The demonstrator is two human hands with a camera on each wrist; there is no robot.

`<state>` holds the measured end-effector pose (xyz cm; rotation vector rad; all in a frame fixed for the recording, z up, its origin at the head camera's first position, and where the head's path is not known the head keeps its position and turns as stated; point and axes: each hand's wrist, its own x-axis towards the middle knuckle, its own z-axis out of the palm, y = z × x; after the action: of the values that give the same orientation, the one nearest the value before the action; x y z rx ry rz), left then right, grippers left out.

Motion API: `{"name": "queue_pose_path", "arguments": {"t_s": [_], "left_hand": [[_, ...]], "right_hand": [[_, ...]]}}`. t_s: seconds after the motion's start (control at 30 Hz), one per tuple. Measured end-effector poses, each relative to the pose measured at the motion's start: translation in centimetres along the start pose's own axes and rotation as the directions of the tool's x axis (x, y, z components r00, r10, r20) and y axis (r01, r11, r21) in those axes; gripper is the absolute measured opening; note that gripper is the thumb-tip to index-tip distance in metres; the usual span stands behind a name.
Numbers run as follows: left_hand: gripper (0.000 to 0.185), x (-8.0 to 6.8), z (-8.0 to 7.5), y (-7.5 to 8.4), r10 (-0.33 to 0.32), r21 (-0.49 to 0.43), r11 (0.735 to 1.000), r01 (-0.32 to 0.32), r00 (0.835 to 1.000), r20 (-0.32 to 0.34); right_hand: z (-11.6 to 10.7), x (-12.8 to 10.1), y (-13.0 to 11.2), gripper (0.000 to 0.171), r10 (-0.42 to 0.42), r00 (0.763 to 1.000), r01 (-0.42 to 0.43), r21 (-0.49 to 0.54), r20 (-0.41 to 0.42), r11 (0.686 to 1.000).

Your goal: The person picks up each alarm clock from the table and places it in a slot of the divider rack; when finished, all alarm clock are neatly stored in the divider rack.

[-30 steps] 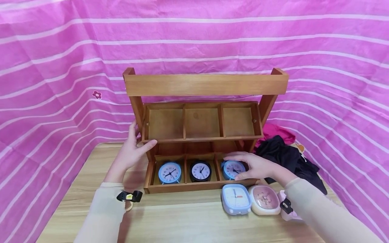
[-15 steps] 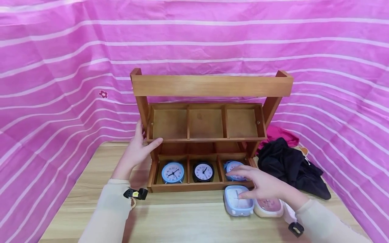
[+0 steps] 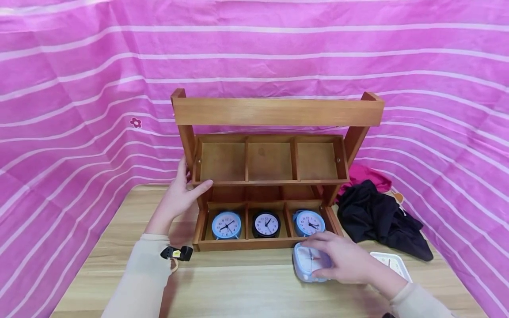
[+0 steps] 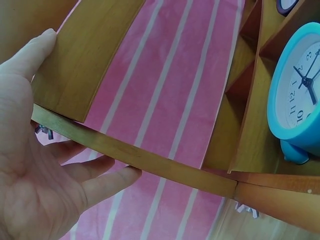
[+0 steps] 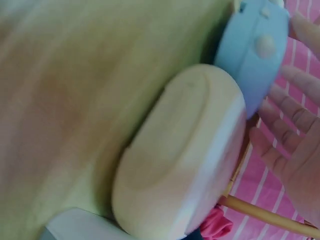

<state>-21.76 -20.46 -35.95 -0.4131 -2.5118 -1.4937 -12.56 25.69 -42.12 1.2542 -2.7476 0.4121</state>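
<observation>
Left hand is on the left upright of the wooden rack, palm against the post, thumb hooked over the front lip of the upper shelf. Left wrist view shows the fingers straight and relaxed behind the slat, so a brace, not a clamp.

Right hand reaches in from lower right, palm down, fingers spread over the square blue clock lying on the table just in front of the rack's lower right compartment. Fingers drape over its top and right side. Right wrist view is blurred, fingers look open beside the blue casing, so contact yes, firm hold cannot tell.

Clock lies flat on its back, dial up (roughly square, no clear long axis), twelve o'clock end toward the rack.

Lower shelf holds three round clocks upright, faces toward the camera: blue, black, blue. A cream clock sits touching the blue one. Dark cloth lies right of the rack.
</observation>
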Motion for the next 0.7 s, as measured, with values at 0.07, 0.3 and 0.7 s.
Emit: {"name": "queue_pose_path", "arguments": {"t_s": [0.07, 0.3, 0.7], "left_hand": [[0.106, -0.1, -0.1, -0.1, 0.002, -0.002, 1.000, -0.002, 1.000, -0.002], [0.105, -0.1, -0.2, -0.1, -0.004, -0.032, 0.999, 0.004, 1.000, 0.011], [0.102, 0.0, -0.1, -0.2, 0.031, -0.057, 0.998, -0.030, 0.999, 0.018]], "right_hand": [[0.3, -0.1, -0.2, 0.060, 0.004, 1.000, -0.004, -0.016, -0.001, 1.000], [0.7, -0.7, -0.8, 0.053, 0.059, 0.998, -0.059, 0.008, 0.015, 0.998], [1.1, -1.3, -1.7, 0.058, 0.120, 0.993, -0.119, 0.029, -0.016, 0.992]]}}
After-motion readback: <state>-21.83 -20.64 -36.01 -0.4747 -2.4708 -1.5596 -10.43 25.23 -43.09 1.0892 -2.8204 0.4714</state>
